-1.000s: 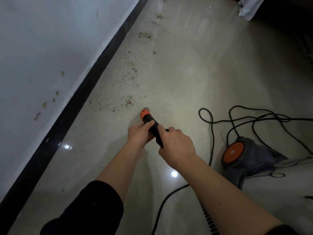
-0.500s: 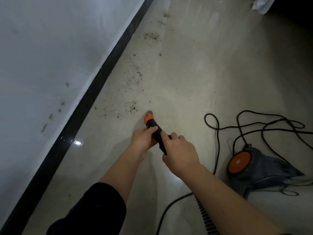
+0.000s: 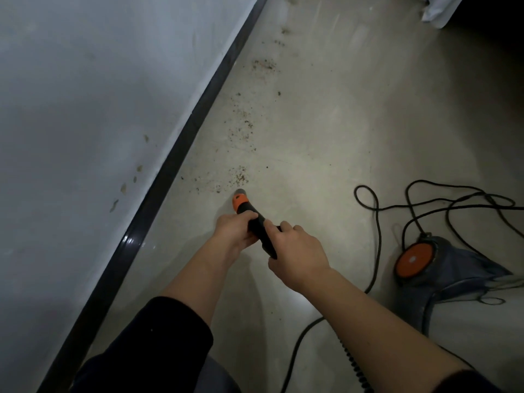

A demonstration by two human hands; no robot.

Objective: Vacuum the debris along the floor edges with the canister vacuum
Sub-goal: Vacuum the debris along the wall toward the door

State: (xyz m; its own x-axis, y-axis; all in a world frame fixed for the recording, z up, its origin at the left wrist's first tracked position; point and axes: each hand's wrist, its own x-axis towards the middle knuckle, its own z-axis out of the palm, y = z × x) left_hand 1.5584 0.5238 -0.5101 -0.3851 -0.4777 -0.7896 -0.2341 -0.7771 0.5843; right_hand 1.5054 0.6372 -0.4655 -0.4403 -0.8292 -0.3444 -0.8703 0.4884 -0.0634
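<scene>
One nozzle (image 3: 241, 202) in left hand (image 3: 234, 227), right hand (image 3: 297, 252); maybe five debris patches (image 3: 241, 177).

From here this looks like a room in a home. A glossy pale floor (image 3: 326, 131) meets a stained painted wall (image 3: 85, 95) along a black skirting board (image 3: 177, 157). A household canister vacuum (image 3: 448, 265) sits with its cord (image 3: 378, 228) looped loose, and white fabric (image 3: 436, 9) shows at the far corner.

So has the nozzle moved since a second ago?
Yes. The nozzle shifted left toward the baseboard; its tip now sits just short of the nearest debris patch.
</scene>
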